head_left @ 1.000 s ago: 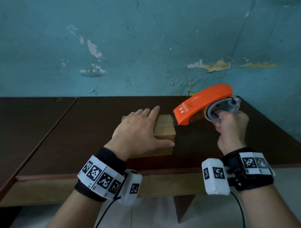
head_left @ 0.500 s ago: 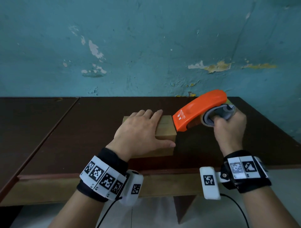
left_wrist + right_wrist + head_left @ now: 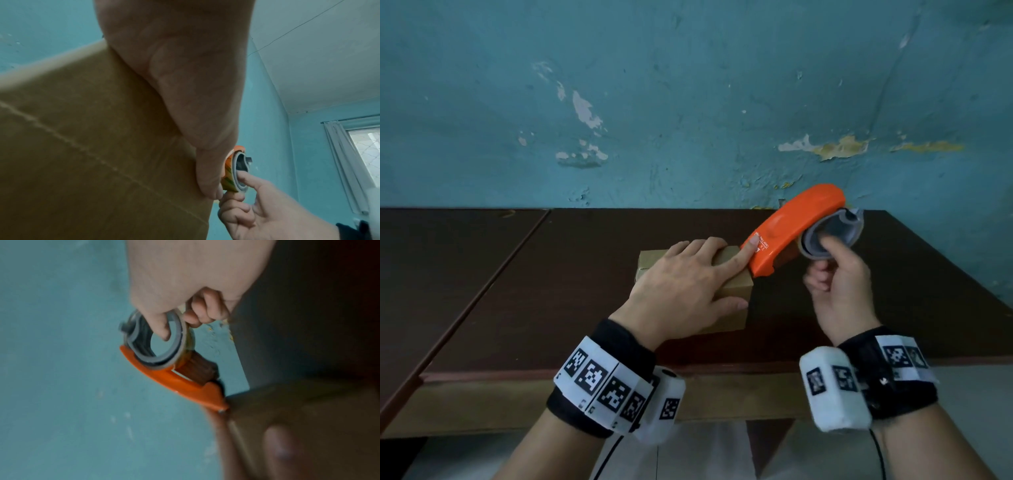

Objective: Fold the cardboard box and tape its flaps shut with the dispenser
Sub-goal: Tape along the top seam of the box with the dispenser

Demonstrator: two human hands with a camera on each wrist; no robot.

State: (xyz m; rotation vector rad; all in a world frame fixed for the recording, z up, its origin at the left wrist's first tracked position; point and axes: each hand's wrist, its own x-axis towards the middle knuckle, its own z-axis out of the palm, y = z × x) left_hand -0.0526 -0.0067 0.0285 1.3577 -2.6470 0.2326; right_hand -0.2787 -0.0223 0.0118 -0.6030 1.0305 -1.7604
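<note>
A small brown cardboard box [image 3: 732, 291] with its flaps folded down sits on the dark table [image 3: 551, 291]. My left hand [image 3: 685, 284] lies flat on its top, fingers straight, thumb along the near edge. The index finger reaches the nose of the orange tape dispenser [image 3: 791, 229]. My right hand [image 3: 839, 291] grips the dispenser by its grey roll hub, thumb inside the ring [image 3: 162, 331]. The dispenser nose [image 3: 220, 405] touches the box's right top edge. In the left wrist view the box side [image 3: 92, 146] fills the left half, and the tape roll [image 3: 232, 175] shows beyond my thumb.
A blue wall with peeling paint [image 3: 688, 102] rises right behind the table. A second dark tabletop [image 3: 431, 274] adjoins on the left. The table's front edge [image 3: 722, 373] runs just before my wrists. A curtained window [image 3: 359, 154] shows in the left wrist view.
The dispenser came down and left until its nose met the box's right top edge. My left index finger stretched right to the nose. The right hand turned palm up.
</note>
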